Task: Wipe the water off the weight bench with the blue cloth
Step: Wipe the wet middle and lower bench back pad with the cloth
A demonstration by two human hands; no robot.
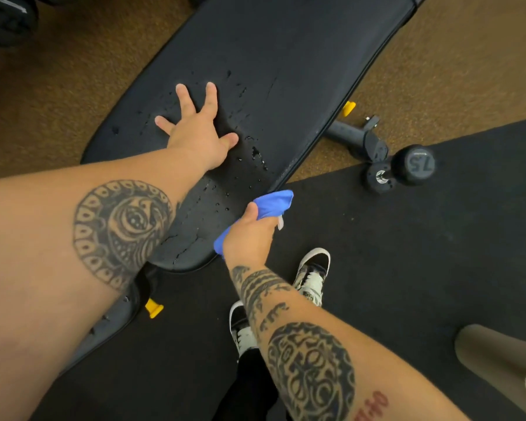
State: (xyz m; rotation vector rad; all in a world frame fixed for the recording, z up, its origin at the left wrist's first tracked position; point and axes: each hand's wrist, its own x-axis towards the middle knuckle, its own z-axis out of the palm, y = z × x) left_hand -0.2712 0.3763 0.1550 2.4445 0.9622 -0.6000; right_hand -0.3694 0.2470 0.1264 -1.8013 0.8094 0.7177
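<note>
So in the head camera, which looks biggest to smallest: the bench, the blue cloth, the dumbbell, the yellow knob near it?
1. bench
2. blue cloth and dumbbell: about alike; the right hand hides part of the cloth
3. yellow knob

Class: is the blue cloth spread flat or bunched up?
Bunched: the right hand grips the cloth in a wad by the bench edge.

Black bench pad (pixel 286 71); blue cloth (pixel 274 203); yellow caps (pixel 349 107); brown carpet (pixel 58 95); black-and-white patterned shoes (pixel 312 275).
</note>
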